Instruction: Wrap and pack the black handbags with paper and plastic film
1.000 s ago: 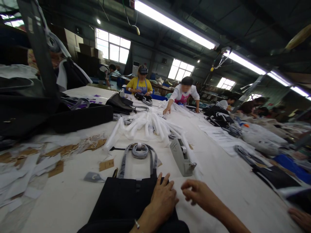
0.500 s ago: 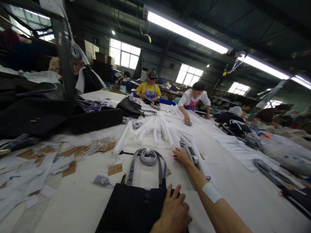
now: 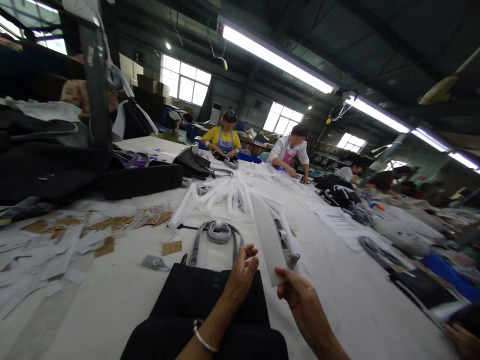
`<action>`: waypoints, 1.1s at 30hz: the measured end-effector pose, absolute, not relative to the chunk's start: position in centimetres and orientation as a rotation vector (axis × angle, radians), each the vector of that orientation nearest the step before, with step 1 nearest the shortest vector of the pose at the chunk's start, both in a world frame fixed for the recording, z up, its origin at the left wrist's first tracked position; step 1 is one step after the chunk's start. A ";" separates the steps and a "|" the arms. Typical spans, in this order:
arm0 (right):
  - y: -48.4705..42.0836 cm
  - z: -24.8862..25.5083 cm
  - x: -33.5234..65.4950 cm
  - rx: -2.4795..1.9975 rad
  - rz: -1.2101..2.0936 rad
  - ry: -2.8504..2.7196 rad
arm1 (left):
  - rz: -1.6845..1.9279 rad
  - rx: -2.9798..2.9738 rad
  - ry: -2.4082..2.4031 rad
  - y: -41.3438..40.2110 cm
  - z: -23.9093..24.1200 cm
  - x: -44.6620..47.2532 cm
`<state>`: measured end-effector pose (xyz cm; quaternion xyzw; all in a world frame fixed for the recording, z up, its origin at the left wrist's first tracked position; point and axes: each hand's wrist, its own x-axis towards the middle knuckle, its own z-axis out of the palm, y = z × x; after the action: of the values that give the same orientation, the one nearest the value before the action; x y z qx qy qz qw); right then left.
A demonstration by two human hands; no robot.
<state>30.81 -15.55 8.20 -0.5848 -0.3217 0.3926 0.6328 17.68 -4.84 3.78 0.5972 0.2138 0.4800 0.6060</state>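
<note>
A black bag (image 3: 210, 305) lies flat in front of me on the white table (image 3: 112, 300), its grey handles (image 3: 215, 237) pointing away. My right hand (image 3: 298, 295) pinches the near end of a long white strip (image 3: 268, 237), which slants up and away over the table. My left hand (image 3: 242, 275) is lifted above the bag's top edge, fingers loosely curled and apart, close to the strip but holding nothing. A pile of more white strips (image 3: 228, 192) lies beyond the handles.
A grey tape dispenser (image 3: 287, 245) stands just behind the held strip. Brown tags and white paper scraps (image 3: 56, 235) litter the left. Black bags (image 3: 93, 175) pile at far left. Two people (image 3: 290, 150) work at the far end. Another person's hand (image 3: 467, 340) shows at bottom right.
My right hand reached out toward the strips by the dispenser, then drew back holding one white strip. My left hand lifted off the black bag.
</note>
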 end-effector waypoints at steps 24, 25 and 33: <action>-19.6 12.2 19.8 -1.227 1.582 -1.172 | 1.271 2.715 1.033 -8.6 8.4 0.0; -18.8 11.8 19.6 -1.261 1.556 -1.236 | 1.267 2.666 1.107 -8.4 7.7 -0.7; -8.0 10.1 24.4 -1.622 1.024 -1.542 | 0.734 2.468 1.340 -6.2 4.2 -2.1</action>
<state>24.38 -7.96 10.10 -0.6214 -0.5905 0.3921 0.3337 -2.07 -6.17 4.19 0.8442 0.4583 0.2511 0.1192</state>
